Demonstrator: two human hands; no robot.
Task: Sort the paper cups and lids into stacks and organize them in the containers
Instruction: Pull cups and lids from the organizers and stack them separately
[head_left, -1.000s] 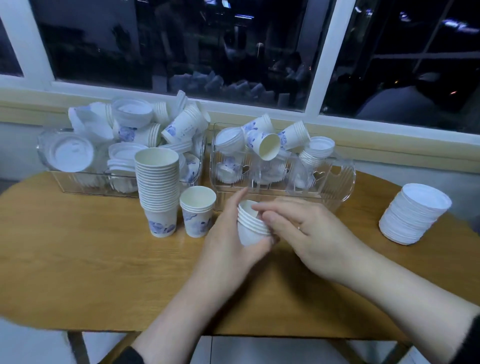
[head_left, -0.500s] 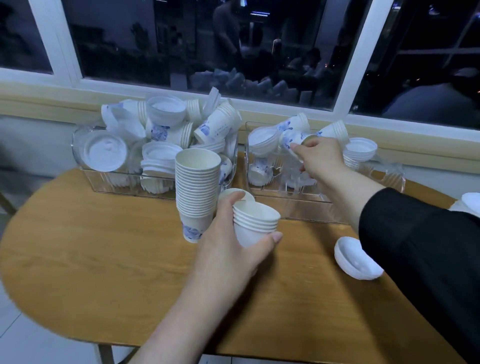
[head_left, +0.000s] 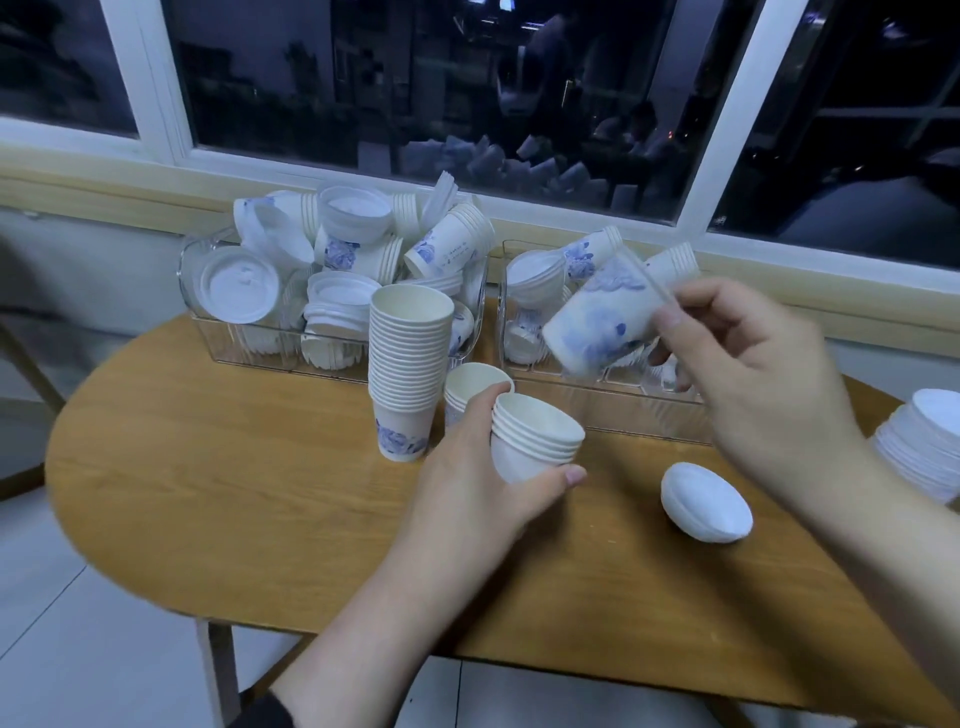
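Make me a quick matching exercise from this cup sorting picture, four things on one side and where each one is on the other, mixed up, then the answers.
Things:
1. tall cup stack
2. short cup stack
3. blue-patterned cup
4. small lid pile

Places:
A. held in the right hand
B. lying on the table near the right forearm
C. standing on the table by the left container
D. gripped in the left hand

Pairs: 1-C, 2-D, 3-A, 4-B

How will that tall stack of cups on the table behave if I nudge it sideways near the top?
The tall stack is narrow at its single bottom cup and stands many cups high, so it would probably tip rather than slide. Being nested paper cups, it likely weighs little and gives scant resistance. The short stack beside it and the left hand might catch a rightward fall.
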